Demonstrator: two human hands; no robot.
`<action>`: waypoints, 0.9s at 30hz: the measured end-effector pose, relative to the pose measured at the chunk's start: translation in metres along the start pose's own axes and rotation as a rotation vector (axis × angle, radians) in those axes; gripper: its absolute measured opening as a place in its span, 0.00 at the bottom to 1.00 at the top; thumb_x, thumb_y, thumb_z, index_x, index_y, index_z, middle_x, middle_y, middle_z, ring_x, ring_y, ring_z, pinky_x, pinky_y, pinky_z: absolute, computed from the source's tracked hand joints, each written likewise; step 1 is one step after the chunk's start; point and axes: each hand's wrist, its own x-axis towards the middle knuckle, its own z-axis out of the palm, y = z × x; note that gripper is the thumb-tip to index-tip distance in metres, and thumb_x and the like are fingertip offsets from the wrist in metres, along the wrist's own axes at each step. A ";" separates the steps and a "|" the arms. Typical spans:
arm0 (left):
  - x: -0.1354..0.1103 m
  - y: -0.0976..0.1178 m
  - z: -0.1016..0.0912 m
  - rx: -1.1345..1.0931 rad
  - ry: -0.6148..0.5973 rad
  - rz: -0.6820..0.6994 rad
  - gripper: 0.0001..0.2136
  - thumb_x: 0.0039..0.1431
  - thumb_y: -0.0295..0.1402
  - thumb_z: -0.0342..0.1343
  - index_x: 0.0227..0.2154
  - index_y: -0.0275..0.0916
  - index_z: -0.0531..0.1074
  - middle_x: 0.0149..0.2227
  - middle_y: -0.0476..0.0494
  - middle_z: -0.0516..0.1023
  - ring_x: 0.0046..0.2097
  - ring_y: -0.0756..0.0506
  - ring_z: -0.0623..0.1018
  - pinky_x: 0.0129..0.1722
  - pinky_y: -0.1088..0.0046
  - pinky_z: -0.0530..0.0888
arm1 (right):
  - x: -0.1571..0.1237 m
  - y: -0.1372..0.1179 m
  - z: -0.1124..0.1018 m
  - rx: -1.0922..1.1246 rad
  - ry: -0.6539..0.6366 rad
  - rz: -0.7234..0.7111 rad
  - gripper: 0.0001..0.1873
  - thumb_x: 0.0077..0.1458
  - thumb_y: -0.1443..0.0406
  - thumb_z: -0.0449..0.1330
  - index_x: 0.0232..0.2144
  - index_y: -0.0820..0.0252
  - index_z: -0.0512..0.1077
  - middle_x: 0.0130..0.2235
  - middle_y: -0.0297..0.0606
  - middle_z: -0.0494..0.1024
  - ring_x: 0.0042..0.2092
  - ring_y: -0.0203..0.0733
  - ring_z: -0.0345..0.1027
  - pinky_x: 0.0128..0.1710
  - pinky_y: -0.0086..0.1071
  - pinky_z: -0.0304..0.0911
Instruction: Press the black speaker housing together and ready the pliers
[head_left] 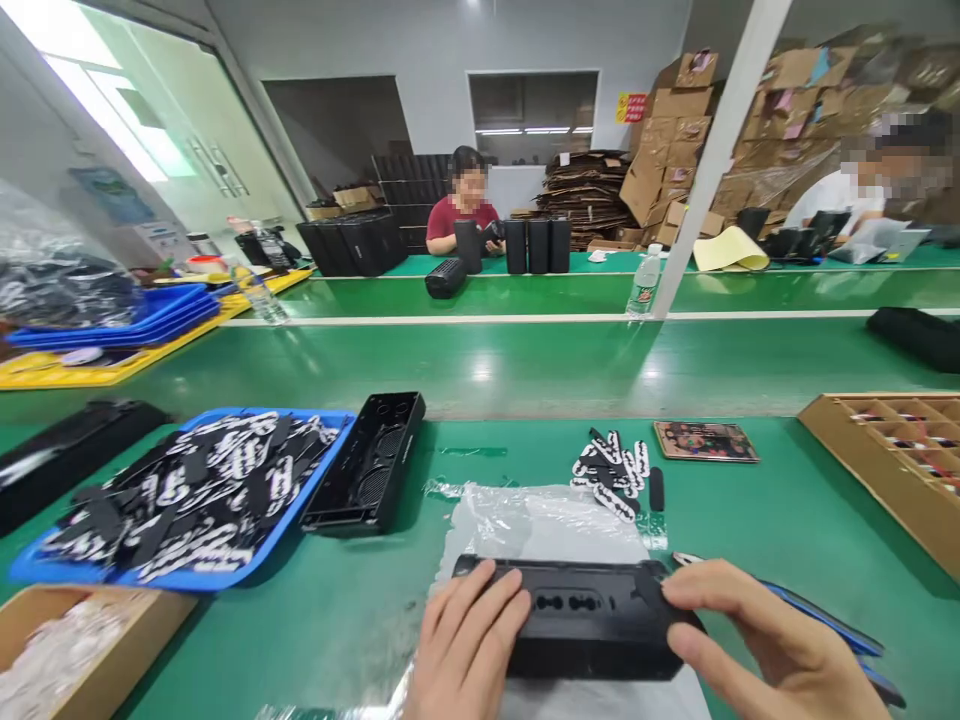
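Speaker shell (592, 615) on plastic sheet (540, 525), tray (300, 505) left, divided box (892, 470) right

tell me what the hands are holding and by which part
Both hands hold a black speaker housing by its ends: the left hand on its left end, the right hand on its right end. It rests on a clear plastic sheet.

We held our 2 hands low and near, palms down. Our left hand (465, 645) lay with fingers spread forward and slightly right. Our right hand (765, 640) reached in from the right, fingers pointing left, thumb tucked beneath.
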 end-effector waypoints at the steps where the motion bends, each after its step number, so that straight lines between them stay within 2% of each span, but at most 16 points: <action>1: -0.003 0.004 0.004 -0.014 0.021 -0.005 0.17 0.67 0.11 0.51 0.54 0.31 0.71 0.55 0.33 0.77 0.64 0.37 0.69 0.62 0.58 0.64 | 0.003 -0.004 0.003 -0.022 -0.014 -0.046 0.09 0.58 0.57 0.70 0.41 0.49 0.81 0.46 0.35 0.82 0.48 0.39 0.78 0.50 0.19 0.72; 5: -0.005 0.011 0.016 -0.047 0.128 -0.041 0.12 0.68 0.12 0.50 0.46 0.31 0.72 0.50 0.34 0.80 0.60 0.39 0.74 0.61 0.62 0.66 | 0.017 -0.013 0.025 -0.054 -0.122 -0.225 0.06 0.61 0.64 0.66 0.41 0.48 0.78 0.43 0.31 0.81 0.44 0.36 0.77 0.46 0.21 0.72; 8: -0.002 0.013 0.015 -0.063 0.153 -0.050 0.12 0.70 0.15 0.48 0.44 0.34 0.73 0.49 0.37 0.81 0.58 0.41 0.76 0.59 0.64 0.67 | 0.025 -0.010 0.040 -0.027 -0.214 -0.276 0.08 0.63 0.67 0.63 0.43 0.48 0.76 0.44 0.30 0.80 0.45 0.34 0.77 0.48 0.21 0.71; 15: -0.003 0.018 0.009 -0.087 0.144 -0.067 0.11 0.70 0.16 0.47 0.44 0.33 0.72 0.49 0.36 0.80 0.58 0.40 0.76 0.58 0.63 0.68 | 0.031 -0.006 0.054 -0.007 -0.417 -0.135 0.09 0.66 0.67 0.58 0.44 0.48 0.75 0.46 0.32 0.77 0.48 0.35 0.74 0.48 0.27 0.67; 19: -0.005 0.019 0.010 -0.082 0.140 -0.072 0.11 0.71 0.16 0.47 0.44 0.34 0.72 0.49 0.36 0.80 0.59 0.41 0.75 0.58 0.63 0.68 | 0.033 -0.011 0.056 0.000 -0.449 -0.090 0.08 0.66 0.66 0.58 0.44 0.50 0.76 0.46 0.34 0.76 0.48 0.37 0.72 0.49 0.30 0.65; 27: -0.007 0.017 0.010 -0.103 0.118 -0.069 0.12 0.71 0.16 0.47 0.45 0.33 0.73 0.50 0.36 0.80 0.61 0.41 0.73 0.60 0.63 0.66 | 0.035 -0.014 0.059 -0.027 -0.501 -0.041 0.10 0.66 0.65 0.57 0.45 0.48 0.78 0.47 0.34 0.76 0.49 0.38 0.72 0.49 0.32 0.64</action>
